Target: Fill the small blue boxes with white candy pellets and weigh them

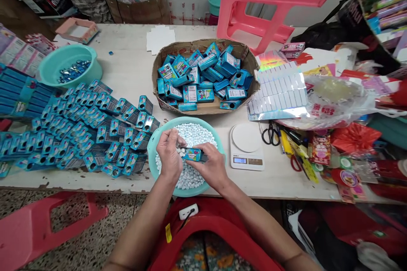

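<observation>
Over a teal basin (pixel 155 135) full of small white candies (pixel 193 133), my right hand (pixel 213 165) grips a small blue box (pixel 193 154) between thumb and fingers. The box lies roughly sideways, its left end toward my left hand (pixel 170 152). My left hand is closed at that end, with a few white candies (pixel 182 152) showing between its fingers and the box. The inside of the left palm is hidden. Behind the basin, a cut-down cardboard carton (pixel 208 112) holds several blue boxes (pixel 190 93).
Many blue boxes (pixel 116 127) stand in rows on the left, near a teal bowl (pixel 95 70) of blue-wrapped pieces. A white scale (pixel 247 147) is right of the basin, then black scissors (pixel 270 134), cutters and plastic bags (pixel 337 97). A pink stool (pixel 235 8) rests at the back.
</observation>
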Motion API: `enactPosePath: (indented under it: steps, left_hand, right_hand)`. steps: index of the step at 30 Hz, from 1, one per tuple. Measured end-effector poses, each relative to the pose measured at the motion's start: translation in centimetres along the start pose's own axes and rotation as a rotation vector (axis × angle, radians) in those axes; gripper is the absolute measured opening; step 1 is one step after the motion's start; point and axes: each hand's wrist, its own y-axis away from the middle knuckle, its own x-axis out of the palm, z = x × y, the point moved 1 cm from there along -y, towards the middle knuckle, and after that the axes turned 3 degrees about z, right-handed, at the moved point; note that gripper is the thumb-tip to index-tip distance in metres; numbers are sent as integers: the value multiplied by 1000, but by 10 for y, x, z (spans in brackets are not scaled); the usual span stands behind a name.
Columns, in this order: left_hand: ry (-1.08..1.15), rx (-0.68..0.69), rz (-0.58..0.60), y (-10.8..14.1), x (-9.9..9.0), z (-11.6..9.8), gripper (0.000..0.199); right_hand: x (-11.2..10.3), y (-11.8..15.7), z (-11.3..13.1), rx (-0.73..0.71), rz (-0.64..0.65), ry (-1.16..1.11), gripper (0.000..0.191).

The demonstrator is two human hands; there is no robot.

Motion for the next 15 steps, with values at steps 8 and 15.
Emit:
enactPosePath:
  steps: [8, 15]
  left_hand:
    - [-25, -15, 15, 4, 4, 2, 28]
    - [17, -47, 70, 13, 13, -10, 26]
  right_hand:
    - [-1, -3, -4, 9, -13, -28, 30]
    - [-8, 4, -2, -30, 4, -98, 32]
